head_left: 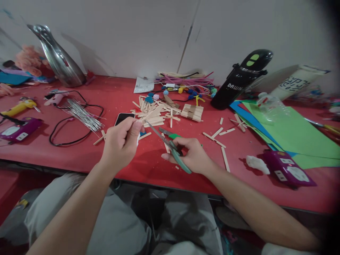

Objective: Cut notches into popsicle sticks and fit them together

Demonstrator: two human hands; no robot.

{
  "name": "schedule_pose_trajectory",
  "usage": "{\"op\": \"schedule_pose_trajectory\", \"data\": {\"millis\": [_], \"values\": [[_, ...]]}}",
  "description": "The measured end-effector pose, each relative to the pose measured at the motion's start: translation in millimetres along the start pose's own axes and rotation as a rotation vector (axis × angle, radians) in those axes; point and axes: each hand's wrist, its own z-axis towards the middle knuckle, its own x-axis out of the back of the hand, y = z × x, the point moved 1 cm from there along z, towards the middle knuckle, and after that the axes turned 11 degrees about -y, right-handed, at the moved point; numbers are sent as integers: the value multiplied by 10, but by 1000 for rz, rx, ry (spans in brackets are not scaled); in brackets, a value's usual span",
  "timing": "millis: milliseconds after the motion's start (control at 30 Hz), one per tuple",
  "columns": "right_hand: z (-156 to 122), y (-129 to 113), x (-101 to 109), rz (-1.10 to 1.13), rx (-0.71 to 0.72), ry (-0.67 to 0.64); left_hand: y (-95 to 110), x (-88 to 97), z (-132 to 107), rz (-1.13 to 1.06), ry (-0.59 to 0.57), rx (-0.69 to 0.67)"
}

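— What's happening at that red table (148, 161)?
— In front of the stick pile (159, 114), the left hand (120, 141) pinches one wooden stick (149, 116). The right hand (192, 154) grips the scissors (171, 145), blades parted at it. I'd call it mid-cut.
— What does it need?
— Holding the stick steady, with the blades square across it.

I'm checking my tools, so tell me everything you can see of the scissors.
The scissors have grey metal blades and teal-green handles that look plastic. The right hand grips the handles and holds them tilted above the red table, near its front edge. The blades look parted and point up and to the left. The long tip reaches the wooden stick pinched in the left hand. Fingers hide most of the handles.
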Motion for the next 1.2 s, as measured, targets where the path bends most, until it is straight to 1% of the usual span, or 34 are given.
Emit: {"op": "schedule_pose_trajectory", "data": {"millis": [200,333,433,500,567,633,667,700,733,767,833,900,967,1033,1100,1200], "values": [[-27,-17,-17,17,-34,-15,27,17,-7,25,2,24],[-15,-10,-14,-1,-42,-15,26,9,-19,-12,-18,45],[-7,9,-7,-15,-26,-7,11,3,-8,-110,-38,96],[-8,15,1,-4,-18,18,-8,0,8,-241,-80,156],[-17,8,11,26,-27,55,-24,-19,19,-389,-172,214],[-27,-11,17,75,-40,88,-20,-74,10,-472,-314,268],[-32,-25,17,102,-42,102,-6,-118,-6,-471,-400,307],[-36,-39,15,128,-37,117,15,-175,-28,-420,-498,353],[-38,-54,10,153,-29,131,46,-241,-55,-369,-575,370],[-39,-67,3,175,-18,148,86,-315,-82,-339,-655,358],[-37,-88,-17,210,2,165,172,-468,-132,-345,-714,314],[-31,-95,-40,220,4,164,243,-609,-166,-383,-728,263],[-23,-86,-60,214,-15,155,278,-714,-186,-407,-708,241],[-15,-65,-78,210,-41,143,281,-775,-197,-406,-673,273],[-9,-39,-100,230,-63,109,272,-797,-205,-381,-663,319],[-7,-7,-141,292,-90,55,264,-796,-213,-269,-700,388]]}}
